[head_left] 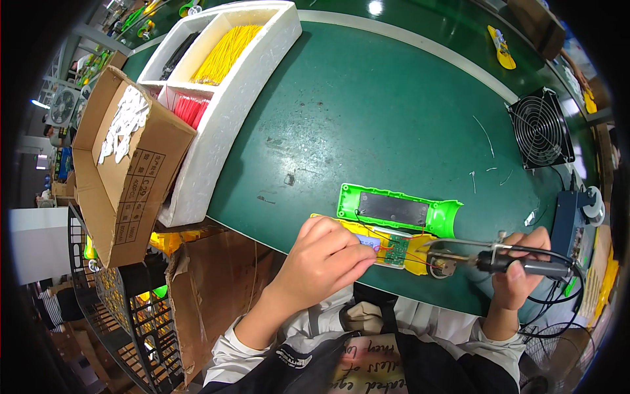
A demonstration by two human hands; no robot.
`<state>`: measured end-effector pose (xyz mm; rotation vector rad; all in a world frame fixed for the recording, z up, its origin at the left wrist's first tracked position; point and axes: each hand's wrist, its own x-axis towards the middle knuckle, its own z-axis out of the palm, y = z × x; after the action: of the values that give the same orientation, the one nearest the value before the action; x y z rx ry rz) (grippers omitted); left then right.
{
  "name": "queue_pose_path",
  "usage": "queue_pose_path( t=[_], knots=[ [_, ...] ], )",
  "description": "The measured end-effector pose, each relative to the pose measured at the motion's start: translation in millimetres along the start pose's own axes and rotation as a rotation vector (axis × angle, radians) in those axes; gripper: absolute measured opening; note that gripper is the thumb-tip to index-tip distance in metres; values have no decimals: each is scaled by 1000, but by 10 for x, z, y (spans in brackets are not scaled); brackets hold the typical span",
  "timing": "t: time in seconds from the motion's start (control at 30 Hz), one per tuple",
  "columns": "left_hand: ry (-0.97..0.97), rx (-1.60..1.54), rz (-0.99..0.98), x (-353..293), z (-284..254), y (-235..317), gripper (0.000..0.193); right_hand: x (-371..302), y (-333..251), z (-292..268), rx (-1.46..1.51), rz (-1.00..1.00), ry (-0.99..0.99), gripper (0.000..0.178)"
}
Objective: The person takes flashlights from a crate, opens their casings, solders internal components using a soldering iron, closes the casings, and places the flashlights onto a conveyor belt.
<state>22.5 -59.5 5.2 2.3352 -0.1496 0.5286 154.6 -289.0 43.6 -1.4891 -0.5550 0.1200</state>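
Observation:
A yellow plastic housing half (pixel 415 264) lies near the table's front edge. Inside it are a small green circuit board (pixel 396 249), a blue-purple cylinder (pixel 367 242) and thin wires, with a round metal motor (pixel 443 266) at its right end. My left hand (pixel 321 259) rests over the housing's left part, fingertips pinched on a thin wire beside the board. In my right hand (pixel 518 276) is a soldering iron (pixel 528 265) with a curved metal feed tube; its tip points left at the motor. Just behind lies a green housing half (pixel 446 218) with a black panel (pixel 392 209).
A white foam box (pixel 223 125) at the left holds black, yellow and red wires. A cardboard box (pixel 141 190) of white pieces leans against it. At the right stand a black fan (pixel 541 128) and a blue soldering unit (pixel 567 220) with a spool; its cable loops beside my right hand.

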Motion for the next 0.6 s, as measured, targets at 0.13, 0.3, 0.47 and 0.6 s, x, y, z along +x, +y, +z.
queue_pose_path(
  t=[0.13, 0.3, 0.47, 0.6],
  knots=[
    [-12, 6, 0, 8, -4, 3, 16, 140, 65, -204, 151, -109, 85, 29],
    [-34, 28, 7, -8, -5, -5, 17, 329, 150, -311, 232, -117, 206, 17],
    [-9, 36, 5, -1, 20, 10, 20, 456, 251, -327, 283, -51, 253, 13],
    [-11, 45, 2, -20, 40, 7, 18, 474, 315, -261, 254, 12, 342, 13]
  ],
)
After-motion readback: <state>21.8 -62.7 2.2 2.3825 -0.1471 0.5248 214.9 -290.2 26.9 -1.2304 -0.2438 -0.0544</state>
